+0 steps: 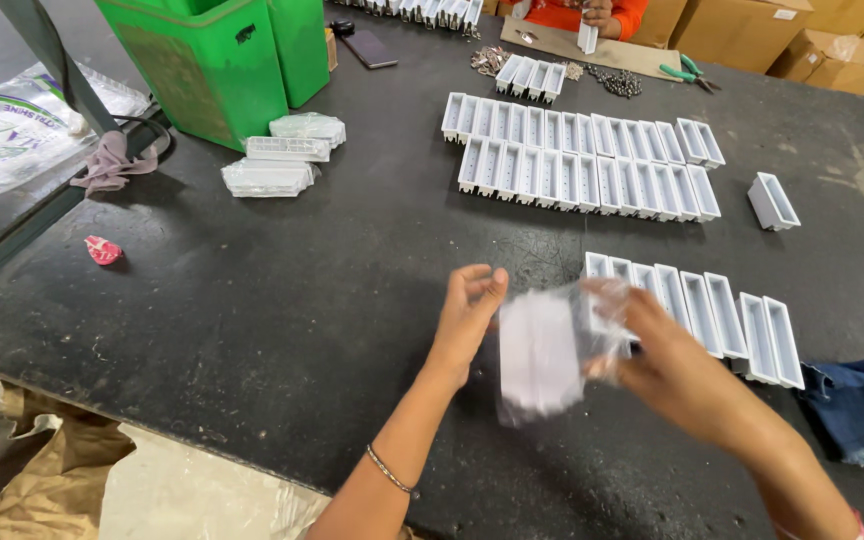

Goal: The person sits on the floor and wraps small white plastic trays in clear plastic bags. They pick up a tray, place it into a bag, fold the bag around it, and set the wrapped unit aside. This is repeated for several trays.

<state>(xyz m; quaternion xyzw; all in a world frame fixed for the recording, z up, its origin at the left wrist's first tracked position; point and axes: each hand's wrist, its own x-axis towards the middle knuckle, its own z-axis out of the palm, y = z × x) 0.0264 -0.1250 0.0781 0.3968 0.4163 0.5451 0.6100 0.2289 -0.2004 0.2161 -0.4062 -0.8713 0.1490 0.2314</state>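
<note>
A clear, crinkled plastic bag wrapped around a white rectangular plastic block (540, 352) is held up above the near middle of the dark worktable (302, 290), blurred by motion. The left hand (467, 312) has its fingers curled against the bag's left edge, and the right hand (652, 360) grips the right side through the film, though how tightly cannot be told because of the blur. Just behind the right hand lies a near row of white open-topped plastic trays (697, 310), about eight side by side, partly hidden by the bag and hand. Farther off, two longer rows of the same white trays (582, 160) lie edge to edge, too many to count surely, and a single loose white tray (774, 200) sits to the far right. On the far left stand two green plastic bins (212, 60), with three bagged white packs (282, 160) stacked near them. A small red scrap (103, 249) lies on the left, and a folded piece of blue denim cloth (862, 410) on the near right edge. At the far edge another person's hand (600, 14) rests above brown cardboard.
</note>
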